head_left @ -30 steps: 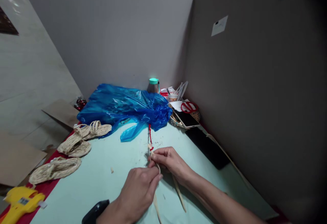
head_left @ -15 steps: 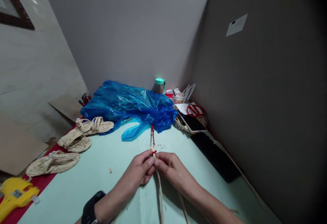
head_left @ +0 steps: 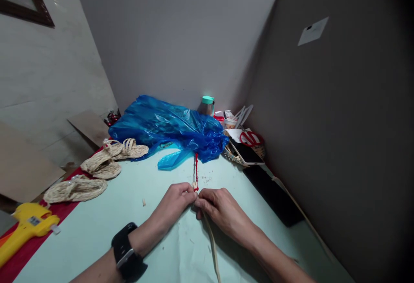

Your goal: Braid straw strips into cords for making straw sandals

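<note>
Both hands meet over the middle of the table. My left hand, with a black watch on the wrist, is closed in a pinch on pale straw strands just below a red tie. My right hand pinches the same strands right beside it, thumb against forefinger. One straw strand trails from the fingers toward the front edge. A red cord runs from the straw away to the blue plastic bag. The fingers hide most of the gripped straw.
Woven straw sandals lie at the left, above a yellow glue gun. At the back right are a basket with red-handled scissors, a phone and a bottle. A black flat slab lies right of my hands.
The view has shifted slightly, so the scene sits a little further right. My left fingers have turned and flattened over the straw. A second trailing strand near my right forearm no longer shows.
</note>
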Tool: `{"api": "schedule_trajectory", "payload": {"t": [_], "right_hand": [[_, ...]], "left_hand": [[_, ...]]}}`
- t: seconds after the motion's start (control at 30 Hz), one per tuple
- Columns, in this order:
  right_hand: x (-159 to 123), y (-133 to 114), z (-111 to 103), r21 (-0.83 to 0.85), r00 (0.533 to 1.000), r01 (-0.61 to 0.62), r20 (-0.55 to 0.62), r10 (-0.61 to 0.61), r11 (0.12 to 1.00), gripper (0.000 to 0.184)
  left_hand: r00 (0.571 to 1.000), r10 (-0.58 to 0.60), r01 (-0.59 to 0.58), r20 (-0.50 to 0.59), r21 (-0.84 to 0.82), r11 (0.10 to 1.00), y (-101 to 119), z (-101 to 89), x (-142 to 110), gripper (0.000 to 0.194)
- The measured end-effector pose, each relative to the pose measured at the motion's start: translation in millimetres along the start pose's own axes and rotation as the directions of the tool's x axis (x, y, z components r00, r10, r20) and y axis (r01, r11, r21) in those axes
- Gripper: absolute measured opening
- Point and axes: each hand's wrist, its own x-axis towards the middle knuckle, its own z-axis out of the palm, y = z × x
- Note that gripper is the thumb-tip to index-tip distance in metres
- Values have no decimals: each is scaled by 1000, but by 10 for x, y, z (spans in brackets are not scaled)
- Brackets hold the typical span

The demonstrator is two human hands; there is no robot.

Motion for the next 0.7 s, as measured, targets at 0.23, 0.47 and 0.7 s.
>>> {"api": "schedule_trajectory", "payload": {"t": [0.23, 0.47, 0.7], "right_hand": [[-16, 11, -33, -150, 995, -40, -92, 26, 988, 32], [-45, -92, 34, -124, 982, -40, -189, 16, 991, 33], [-132, -49, 247, -498, 978, 184, 6, -208, 848, 19]], "left_hand": [[998, -27, 30, -59, 59, 998, 7, -23, -25, 23], [997, 32, -28, -70, 54, 998, 2, 27, -7, 23], [994, -105, 106, 19, -114, 988, 5, -51, -67, 23]]}}
